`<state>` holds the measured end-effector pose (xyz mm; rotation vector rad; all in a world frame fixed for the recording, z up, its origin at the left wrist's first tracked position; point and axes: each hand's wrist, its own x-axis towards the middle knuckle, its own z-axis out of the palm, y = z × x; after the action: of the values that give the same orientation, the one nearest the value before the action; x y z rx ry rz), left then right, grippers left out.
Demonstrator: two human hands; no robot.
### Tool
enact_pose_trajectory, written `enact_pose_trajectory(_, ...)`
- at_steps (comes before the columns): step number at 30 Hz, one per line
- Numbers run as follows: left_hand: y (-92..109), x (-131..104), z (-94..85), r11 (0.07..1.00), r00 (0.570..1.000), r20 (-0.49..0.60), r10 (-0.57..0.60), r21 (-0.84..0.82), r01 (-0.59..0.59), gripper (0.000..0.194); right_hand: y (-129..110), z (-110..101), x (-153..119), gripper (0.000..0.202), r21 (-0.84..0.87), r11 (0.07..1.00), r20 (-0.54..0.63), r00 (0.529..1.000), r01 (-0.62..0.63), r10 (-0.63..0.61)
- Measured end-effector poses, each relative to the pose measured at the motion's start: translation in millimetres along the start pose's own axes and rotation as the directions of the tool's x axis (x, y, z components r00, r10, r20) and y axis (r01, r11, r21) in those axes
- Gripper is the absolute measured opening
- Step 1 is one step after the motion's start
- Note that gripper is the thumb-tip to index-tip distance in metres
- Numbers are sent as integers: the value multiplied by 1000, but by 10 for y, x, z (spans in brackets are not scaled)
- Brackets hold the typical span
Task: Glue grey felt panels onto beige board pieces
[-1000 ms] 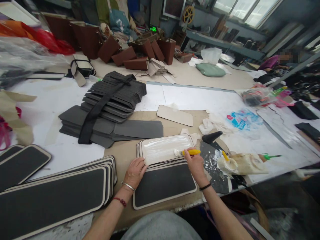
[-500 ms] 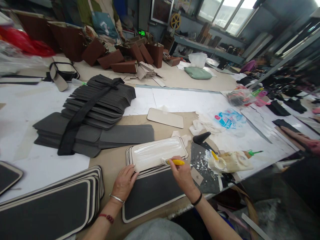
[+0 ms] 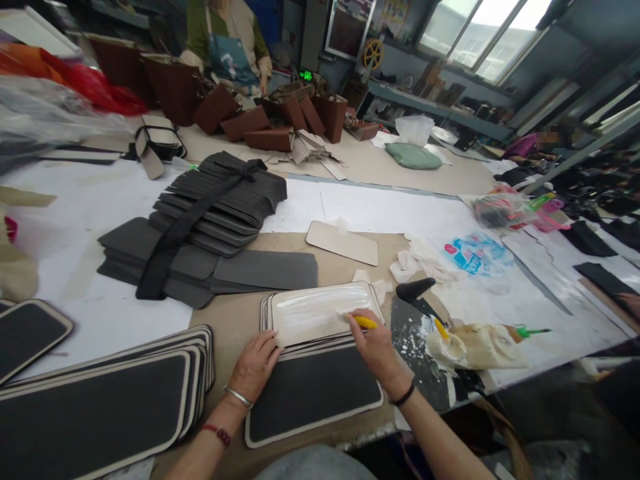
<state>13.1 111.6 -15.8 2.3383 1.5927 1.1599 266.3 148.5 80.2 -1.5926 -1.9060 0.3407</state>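
My right hand (image 3: 376,348) is closed around the yellow handle of a brush (image 3: 366,323), whose bristles touch a cream rounded panel (image 3: 305,325). Wet white streaks cover much of that panel's upper face. At the panel's lower left corner, my left hand (image 3: 256,365) lies with its fingers stretched out, fingertips on the edge. The panel tops a small stack of similar pieces. Under and in front of it is a larger dark panel (image 3: 315,393) with a pale border. To the right, a white-smeared container (image 3: 447,347) lies on a spattered dark sheet (image 3: 413,353).
A strapped bundle of dark grey pieces (image 3: 220,207) lies behind left. Stacked dark panels (image 3: 100,407) fill the front left. One cream panel (image 3: 343,243) sits farther back, near a black-handled tool (image 3: 415,289). Brown box-like pieces (image 3: 270,138) stand across the table before a co-worker (image 3: 230,53).
My view has turned a little left, so the scene sits farther right. The brush has moved slightly up across the cream panel. My left hand stays at the corner.
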Motion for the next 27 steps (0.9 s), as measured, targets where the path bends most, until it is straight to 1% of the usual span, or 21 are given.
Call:
enact_pose_trajectory(2, 11, -1, -3, 1000, 1000, 0, -6, 3, 6, 14, 179, -61, 128, 24, -77, 996, -74, 997, -38, 32)
enact_pose_trajectory(4, 22, -6, -4, 1000, 1000, -5, -14, 11, 14, 14, 321, -27, 209, 25, -148, 988, -84, 996, -52, 40)
enact_pose_trajectory(5, 26, -10, -2, 1000, 1000, -2, -19, 15, 19, 13, 330, 29, 217, 25, -156, 987, -69, 997, -42, 32)
enact_pose_trajectory(6, 29, -15, 1, 1000, 1000, 3, -26, 17, 26, 13, 287, 101, 203, 25, -140, 990, -43, 999, -21, 15)
enact_pose_trajectory(7, 30, -20, 4, 999, 999, 11, -36, 18, 35, 12, 194, 179, 175, 24, -99, 995, -3, 1000, 8, -9)
enact_pose_trajectory(10, 34, -32, 10, 998, 997, 36, -67, 13, 67, 11, -238, 380, 110, 20, 97, 992, 132, 987, 75, -88)
enact_pose_trajectory(11, 37, -33, 11, 997, 996, 39, -76, 12, 75, 10, -374, 430, 126, 19, 150, 985, 146, 983, 89, -111)
enact_pose_trajectory(13, 45, -30, 10, 996, 996, 39, -85, 10, 84, 10, -559, 522, 222, 17, 202, 970, 126, 979, 135, -163)
enact_pose_trajectory(15, 55, -24, 9, 996, 996, 28, -85, 11, 85, 10, -622, 630, 358, 18, 208, 955, 112, 964, 213, -239)
enact_pose_trajectory(16, 59, -22, 9, 996, 996, 22, -86, 9, 86, 10, -624, 692, 417, 18, 206, 946, 129, 951, 251, -281)
enact_pose_trajectory(18, 64, -20, 11, 996, 996, 13, -88, 2, 88, 10, -613, 810, 478, 18, 207, 928, 185, 918, 311, -350)
enact_pose_trajectory(20, 68, -19, 13, 996, 996, 10, -91, -5, 91, 11, -621, 876, 442, 18, 212, 913, 247, 885, 348, -395)
enact_pose_trajectory(22, 74, -16, 10, 995, 995, 14, -100, -14, 100, 11, -649, 849, 324, 17, 225, 900, 317, 845, 374, -430)
enact_pose_trajectory(24, 85, -10, 2, 992, 992, 26, -121, -33, 122, 12, -673, 727, 178, 16, 240, 895, 380, 812, 376, -443)
enact_pose_trajectory(26, 96, -3, -9, 989, 990, 32, -137, -49, 139, 12, -669, 554, 67, 14, 255, 900, 428, 793, 354, -433)
enact_pose_trajectory(27, 100, 1, -15, 989, 990, 31, -139, -51, 140, 12, -654, 473, 43, 14, 256, 908, 437, 798, 333, -416)
